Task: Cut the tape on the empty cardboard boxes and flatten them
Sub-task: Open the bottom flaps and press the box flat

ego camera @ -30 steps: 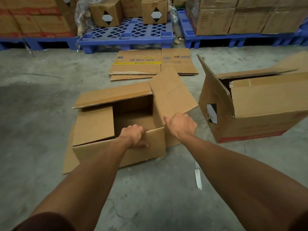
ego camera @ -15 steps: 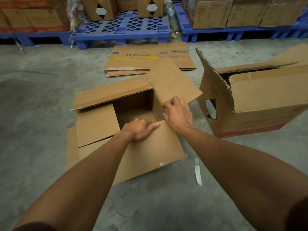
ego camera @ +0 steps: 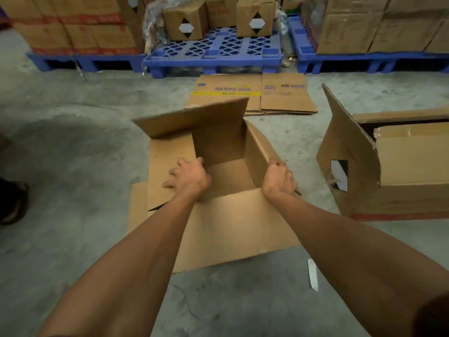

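Note:
An open brown cardboard box [ego camera: 233, 222] lies on the concrete floor in front of me, its near flap spread flat toward me. My left hand [ego camera: 190, 177] presses on the box's left flap at the edge of the opening, fingers spread. My right hand [ego camera: 278, 178] grips the top edge of the box's right wall. The far flap stands up, tilted back. A second open cardboard box [ego camera: 398, 166] lies on its side at the right. A small knife [ego camera: 313, 274] rests on the floor by my right forearm.
Flattened cardboard sheets [ego camera: 252, 93] lie on the floor beyond the box. Blue pallets [ego camera: 213, 54] loaded with stacked cartons line the back. A dark sandal [ego camera: 12, 203] shows at the left edge.
The near flap has dropped flat toward me. My left hand shifted onto the left flap, my right hand moved to the right wall's edge, and the far flap has risen.

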{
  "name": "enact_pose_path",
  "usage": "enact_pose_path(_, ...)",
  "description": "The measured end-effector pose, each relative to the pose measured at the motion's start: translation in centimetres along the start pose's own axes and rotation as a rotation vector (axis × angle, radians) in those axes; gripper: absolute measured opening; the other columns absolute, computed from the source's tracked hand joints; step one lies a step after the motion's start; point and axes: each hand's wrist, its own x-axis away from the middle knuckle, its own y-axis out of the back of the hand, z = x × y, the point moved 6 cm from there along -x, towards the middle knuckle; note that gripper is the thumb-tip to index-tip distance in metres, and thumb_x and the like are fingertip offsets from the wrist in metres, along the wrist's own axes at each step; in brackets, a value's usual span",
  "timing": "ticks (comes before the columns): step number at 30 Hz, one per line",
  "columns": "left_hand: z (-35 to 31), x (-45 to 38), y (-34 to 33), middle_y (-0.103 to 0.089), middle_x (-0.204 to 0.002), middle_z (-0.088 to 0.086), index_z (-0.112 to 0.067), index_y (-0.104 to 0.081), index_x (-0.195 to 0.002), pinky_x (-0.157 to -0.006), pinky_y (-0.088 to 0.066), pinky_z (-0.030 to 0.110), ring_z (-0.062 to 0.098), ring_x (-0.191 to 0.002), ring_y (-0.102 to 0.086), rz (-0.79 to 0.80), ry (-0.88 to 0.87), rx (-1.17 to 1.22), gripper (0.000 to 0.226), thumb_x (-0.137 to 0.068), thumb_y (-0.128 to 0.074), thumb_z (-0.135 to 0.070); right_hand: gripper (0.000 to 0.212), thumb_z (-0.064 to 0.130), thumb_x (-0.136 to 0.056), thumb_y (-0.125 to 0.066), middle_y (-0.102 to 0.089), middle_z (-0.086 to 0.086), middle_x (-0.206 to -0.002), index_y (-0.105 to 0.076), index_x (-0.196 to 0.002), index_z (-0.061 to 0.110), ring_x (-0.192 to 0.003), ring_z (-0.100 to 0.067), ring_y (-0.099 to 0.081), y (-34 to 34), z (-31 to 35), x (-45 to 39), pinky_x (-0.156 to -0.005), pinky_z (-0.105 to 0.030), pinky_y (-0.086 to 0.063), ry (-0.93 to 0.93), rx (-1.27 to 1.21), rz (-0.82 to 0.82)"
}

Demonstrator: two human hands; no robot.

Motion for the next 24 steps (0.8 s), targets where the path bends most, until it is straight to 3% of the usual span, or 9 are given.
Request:
enact_pose_path(4, -0.6, 0.0, 4.9, -0.051, -0.131, 0.011, -0.027, -0.07, -0.111, -0.102, -0.044, 0.047, 0.037, -0.119, -0.05, -0.123, -0.114, 0.237, 0.031, -0.094, -0.047, -0.016, 0.039, 0.003, -0.1, -0.034, -0.055, -0.014, -0.129, -0.049, -0.134, 0.014, -0.12, -0.036, -0.053, 0.6, -1.8, -0.8, -0.093, -0.047, -0.044, -0.069, 0.002, -0.032)
enact_pose_path(7, 0.7, -0.5, 9.4, -0.059, -0.129, 0.01, -0.026, -0.069, -0.116, -0.097, -0.046, 0.042, 0.034, -0.119, -0.054, -0.239, -0.08, 0.286, 0.036, -0.093, -0.047, -0.009, 0.038, 0.004, -0.101, -0.036, -0.054, -0.016, -0.13, -0.048, -0.136, 0.012, -0.119, -0.037, -0.054, 1.1, -3.0, -1.3, -0.093, -0.048, -0.044, -0.092, 0.027, -0.049)
enact_pose_path(10, 3.1, -0.7, 10.5, -0.048, -0.138, 0.015, -0.016, -0.066, -0.12, -0.103, -0.035, 0.054, 0.037, -0.13, -0.042, -0.32, -0.048, -0.111, 0.035, -0.093, -0.046, -0.008, 0.04, 0.006, -0.1, -0.038, -0.047, -0.017, -0.134, -0.041, -0.14, 0.008, -0.12, -0.04, -0.05, 0.6, -3.0, -1.5, -0.093, -0.048, -0.044, -0.105, 0.064, -0.015)
enact_pose_path(13, 3.8, -0.5, 10.0, -0.009, -0.162, 0.017, -0.019, -0.07, -0.111, -0.11, 0.003, 0.07, 0.041, -0.148, -0.002, -0.367, -0.1, -0.682, 0.029, -0.095, -0.046, -0.024, 0.044, 0.009, -0.1, -0.036, -0.043, -0.018, -0.141, -0.036, -0.144, 0.009, -0.127, -0.041, -0.043, 0.0, -2.7, -1.8, -0.1, -0.048, -0.038, -0.129, 0.079, -0.004)
enact_pose_path(14, 4.3, -0.9, 9.5, 0.001, -0.163, 0.017, -0.02, -0.069, -0.114, -0.109, 0.011, 0.07, 0.041, -0.149, 0.007, -0.335, -0.104, -0.782, 0.034, -0.097, -0.04, -0.029, 0.045, 0.01, -0.1, -0.036, -0.042, -0.018, -0.144, -0.034, -0.145, 0.009, -0.129, -0.04, -0.041, -0.1, -2.6, -2.1, -0.103, -0.048, -0.036, -0.129, 0.082, -0.002)
enact_pose_path(16, 6.2, -1.9, 7.7, -0.002, -0.162, 0.02, -0.017, -0.053, -0.138, -0.109, 0.016, 0.068, 0.041, -0.149, 0.003, -0.222, -0.065, -0.813, 0.047, -0.1, -0.028, -0.029, 0.052, 0.012, -0.098, -0.041, -0.039, -0.018, -0.147, -0.031, -0.148, 0.009, -0.134, -0.038, -0.037, -0.3, -2.5, -2.6, -0.109, -0.048, -0.033, -0.108, 0.096, -0.002)
enact_pose_path(20, 9.6, -3.0, 2.6, -0.016, -0.159, 0.023, -0.002, -0.016, -0.154, -0.118, -0.003, 0.057, 0.04, -0.146, -0.016, -0.001, 0.012, -0.563, 0.068, -0.102, -0.025, -0.045, 0.057, 0.01, -0.098, -0.04, -0.033, -0.018, -0.152, -0.024, -0.152, 0.006, -0.138, -0.037, -0.033, -0.7, -2.4, -3.5, -0.112, -0.048, -0.031, -0.103, 0.097, 0.012)
enact_pose_path(22, 9.7, -3.4, 0.5, -0.018, -0.158, 0.025, 0.002, -0.011, -0.153, -0.117, -0.019, 0.05, 0.041, -0.145, -0.021, 0.087, 0.02, -0.371, 0.075, -0.101, -0.031, -0.048, 0.058, 0.012, -0.098, -0.043, -0.034, -0.019, -0.152, -0.024, -0.152, 0.005, -0.138, -0.037, -0.034, -0.8, -2.3, -4.0, -0.11, -0.049, -0.033, -0.113, 0.087, 0.028)
enact_pose_path(24, 9.3, -3.9, -0.6, -0.03, -0.152, 0.025, 0.004, -0.019, -0.149, -0.109, -0.034, 0.046, 0.04, -0.138, -0.034, 0.119, 0.034, -0.163, 0.07, -0.099, -0.045, -0.038, 0.052, 0.013, -0.099, -0.039, -0.037, -0.02, -0.149, -0.027, -0.15, 0.004, -0.136, -0.037, -0.038, -0.7, -2.5, -4.7, -0.106, -0.048, -0.035, -0.14, 0.048, 0.057)
